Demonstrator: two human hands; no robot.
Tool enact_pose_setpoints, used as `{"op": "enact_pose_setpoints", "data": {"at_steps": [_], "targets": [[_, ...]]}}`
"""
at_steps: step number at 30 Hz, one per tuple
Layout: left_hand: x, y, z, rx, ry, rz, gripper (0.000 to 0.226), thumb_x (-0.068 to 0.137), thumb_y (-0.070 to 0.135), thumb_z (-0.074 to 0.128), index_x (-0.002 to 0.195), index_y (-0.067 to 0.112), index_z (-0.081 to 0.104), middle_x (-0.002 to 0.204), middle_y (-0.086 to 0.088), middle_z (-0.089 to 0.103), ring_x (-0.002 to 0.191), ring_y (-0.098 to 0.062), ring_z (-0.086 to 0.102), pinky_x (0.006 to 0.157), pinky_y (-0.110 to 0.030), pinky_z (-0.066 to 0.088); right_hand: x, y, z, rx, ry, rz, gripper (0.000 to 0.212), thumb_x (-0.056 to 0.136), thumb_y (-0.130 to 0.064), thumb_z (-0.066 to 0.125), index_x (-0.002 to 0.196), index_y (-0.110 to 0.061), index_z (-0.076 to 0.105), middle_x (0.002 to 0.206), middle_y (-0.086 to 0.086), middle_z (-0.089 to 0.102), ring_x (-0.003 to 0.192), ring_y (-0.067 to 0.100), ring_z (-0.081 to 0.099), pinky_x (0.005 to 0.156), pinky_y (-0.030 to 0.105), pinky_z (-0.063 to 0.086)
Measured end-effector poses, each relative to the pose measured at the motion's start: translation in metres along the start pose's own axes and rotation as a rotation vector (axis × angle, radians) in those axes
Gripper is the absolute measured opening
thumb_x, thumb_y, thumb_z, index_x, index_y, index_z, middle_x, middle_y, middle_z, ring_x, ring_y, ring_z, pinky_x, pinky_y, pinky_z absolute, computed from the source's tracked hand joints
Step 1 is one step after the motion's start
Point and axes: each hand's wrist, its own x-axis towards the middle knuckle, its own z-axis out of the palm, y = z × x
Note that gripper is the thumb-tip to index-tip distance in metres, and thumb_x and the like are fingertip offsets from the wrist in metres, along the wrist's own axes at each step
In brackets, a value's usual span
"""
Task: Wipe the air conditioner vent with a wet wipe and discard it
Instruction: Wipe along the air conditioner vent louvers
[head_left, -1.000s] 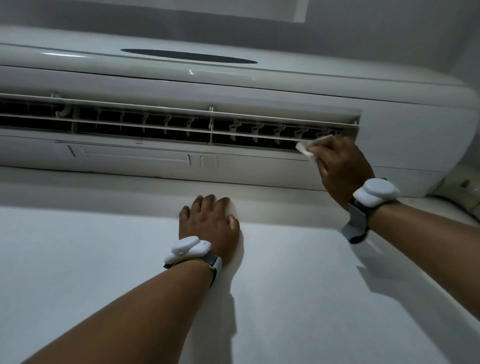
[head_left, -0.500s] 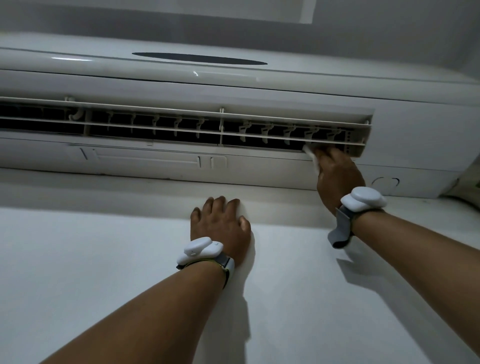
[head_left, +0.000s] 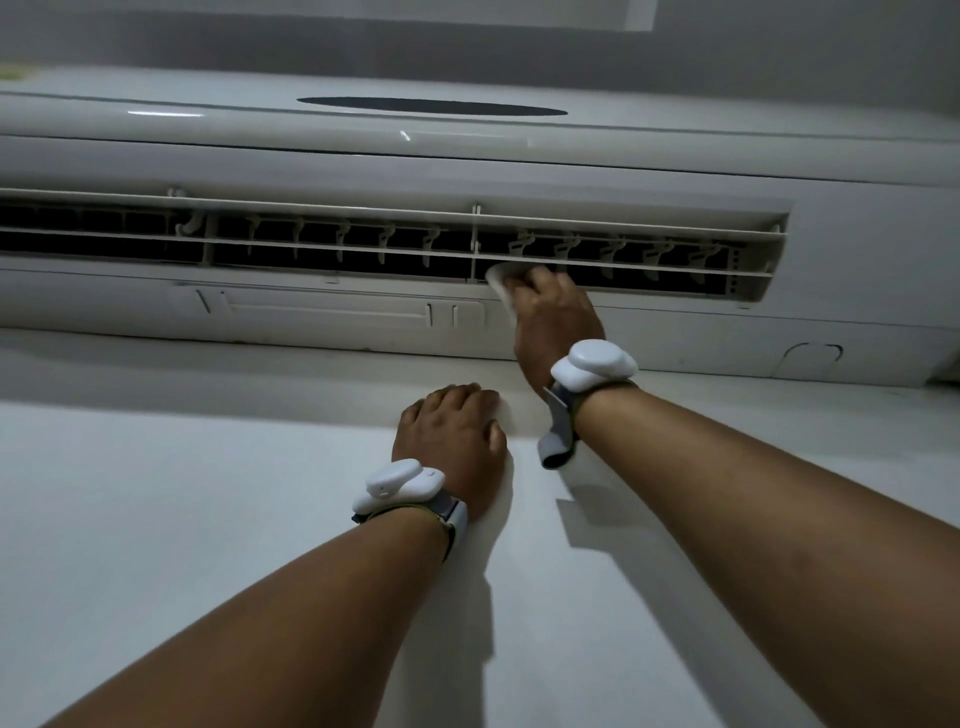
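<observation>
A white wall-mounted air conditioner (head_left: 519, 161) fills the upper half of the view. Its long dark vent (head_left: 337, 249) runs across it, with thin white louvres and small vertical fins. My right hand (head_left: 556, 327) grips a white wet wipe (head_left: 503, 285) and presses it against the lower edge of the vent, just right of the centre divider. My left hand (head_left: 454, 439) lies flat on the white wall (head_left: 182, 519) below the unit, fingers straight. Both wrists wear white devices on straps.
The unit's lower panel (head_left: 332, 312) sits under the vent. The vent's right end (head_left: 769, 260) lies far to the right of my hand. A grey ceiling or upper wall (head_left: 467, 47) is above the unit.
My right hand has slid the wipe leftward along the vent's lower edge, from near the right end to the centre divider. My left hand has stayed pressed on the wall.
</observation>
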Motion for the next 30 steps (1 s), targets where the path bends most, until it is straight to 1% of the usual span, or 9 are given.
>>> {"op": "enact_pose_setpoints", "data": {"at_steps": [3, 6, 9, 12, 15, 19, 24, 27, 30], "targets": [[-0.001, -0.002, 0.001, 0.002, 0.002, -0.005, 0.041, 0.093, 0.036, 0.041, 0.134, 0.033, 0.048, 0.142, 0.009, 0.047, 0.131, -0.015, 0.039, 0.107, -0.031, 0.024, -0.002, 0.006, -0.001, 0.019, 0.005, -0.053, 0.036, 0.092, -0.009, 0.05, 0.126, -0.018, 0.056, 0.111, 0.013, 0.06, 0.099, 0.034, 0.054, 0.082, 0.04, 0.044], [0.001, 0.0, 0.002, -0.002, 0.0, -0.015, 0.042, 0.093, 0.035, 0.04, 0.134, 0.034, 0.046, 0.143, 0.01, 0.045, 0.132, -0.013, 0.037, 0.107, -0.03, 0.022, -0.013, 0.035, -0.01, -0.022, 0.063, -0.063, 0.039, 0.093, -0.01, 0.051, 0.13, -0.022, 0.055, 0.104, 0.016, 0.061, 0.089, 0.036, 0.055, 0.074, 0.042, 0.046], [0.001, 0.0, 0.003, -0.012, 0.005, -0.021, 0.042, 0.093, 0.035, 0.04, 0.134, 0.034, 0.046, 0.144, 0.01, 0.045, 0.132, -0.013, 0.037, 0.107, -0.03, 0.022, -0.026, 0.064, -0.018, -0.05, 0.122, 0.024, 0.029, 0.095, -0.014, 0.048, 0.12, -0.012, 0.061, 0.098, 0.022, 0.06, 0.086, 0.04, 0.055, 0.073, 0.046, 0.046], [0.001, 0.0, 0.004, -0.024, 0.003, -0.021, 0.042, 0.093, 0.035, 0.04, 0.134, 0.033, 0.046, 0.143, 0.009, 0.045, 0.132, -0.013, 0.037, 0.108, -0.031, 0.022, -0.03, 0.072, -0.021, -0.106, 0.123, 0.065, 0.027, 0.098, -0.019, 0.044, 0.11, -0.004, 0.064, 0.096, 0.024, 0.058, 0.086, 0.041, 0.054, 0.073, 0.047, 0.046], [0.002, 0.0, 0.005, -0.032, 0.006, -0.021, 0.042, 0.092, 0.034, 0.041, 0.134, 0.033, 0.047, 0.143, 0.009, 0.046, 0.132, -0.013, 0.037, 0.108, -0.031, 0.022, -0.021, 0.057, -0.022, -0.123, 0.083, 0.135, 0.037, 0.099, -0.03, 0.039, 0.103, -0.003, 0.065, 0.102, 0.023, 0.057, 0.094, 0.039, 0.052, 0.077, 0.045, 0.041], [0.001, -0.001, 0.004, -0.032, 0.015, -0.017, 0.041, 0.092, 0.033, 0.042, 0.131, 0.033, 0.049, 0.14, 0.009, 0.048, 0.13, -0.014, 0.039, 0.106, -0.032, 0.024, -0.009, 0.02, -0.013, -0.077, 0.036, 0.091, 0.034, 0.1, -0.028, 0.036, 0.121, -0.015, 0.06, 0.114, 0.018, 0.055, 0.105, 0.036, 0.048, 0.084, 0.044, 0.036], [0.001, -0.001, 0.004, -0.024, 0.032, 0.005, 0.038, 0.09, 0.035, 0.043, 0.126, 0.032, 0.053, 0.136, 0.007, 0.052, 0.125, -0.017, 0.044, 0.103, -0.033, 0.028, 0.002, -0.02, 0.002, -0.029, 0.018, 0.059, 0.034, 0.1, -0.024, 0.037, 0.128, -0.019, 0.054, 0.125, 0.01, 0.052, 0.113, 0.032, 0.045, 0.09, 0.04, 0.037], [0.002, -0.001, 0.005, -0.011, 0.023, 0.014, 0.037, 0.09, 0.036, 0.044, 0.126, 0.032, 0.053, 0.136, 0.007, 0.053, 0.125, -0.018, 0.044, 0.102, -0.034, 0.029, 0.006, -0.031, 0.007, -0.068, -0.019, 0.01, 0.034, 0.095, -0.017, 0.045, 0.128, -0.016, 0.052, 0.128, 0.012, 0.05, 0.115, 0.032, 0.045, 0.092, 0.041, 0.037], [0.003, 0.003, 0.005, -0.016, 0.019, 0.001, 0.04, 0.091, 0.036, 0.042, 0.13, 0.032, 0.052, 0.139, 0.007, 0.051, 0.128, -0.017, 0.042, 0.105, -0.033, 0.028, 0.006, -0.019, 0.001, -0.078, -0.03, -0.085, 0.03, 0.089, -0.009, 0.049, 0.118, -0.007, 0.057, 0.124, 0.02, 0.052, 0.111, 0.039, 0.047, 0.089, 0.048, 0.04]]}}
